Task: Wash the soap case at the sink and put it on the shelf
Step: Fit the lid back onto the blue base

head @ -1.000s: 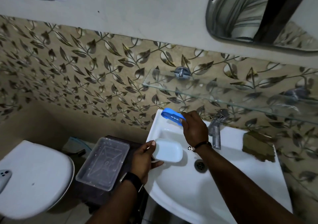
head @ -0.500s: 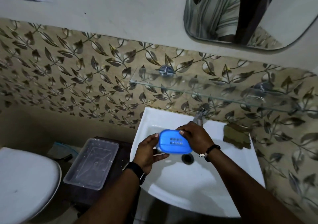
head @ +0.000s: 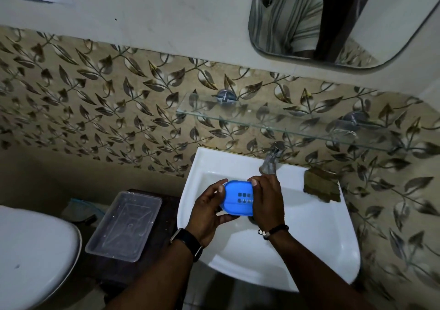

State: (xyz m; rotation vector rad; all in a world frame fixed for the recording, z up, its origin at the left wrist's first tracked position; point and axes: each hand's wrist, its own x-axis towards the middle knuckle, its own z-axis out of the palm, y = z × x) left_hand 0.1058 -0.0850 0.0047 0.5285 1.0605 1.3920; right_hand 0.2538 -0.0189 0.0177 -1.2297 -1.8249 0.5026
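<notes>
Soap case [head: 238, 200] held over white sink [head: 309, 226], below wall-mounted glass shelf [head: 273, 120].

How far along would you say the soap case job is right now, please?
Done: the soap case is at the sink, and no water shows at the tap, so washing may be over, though I cannot confirm it. In hand: the left hand and right hand both grip the case over the sink. Left: setting it on the glass shelf, which it has not reached.
</notes>
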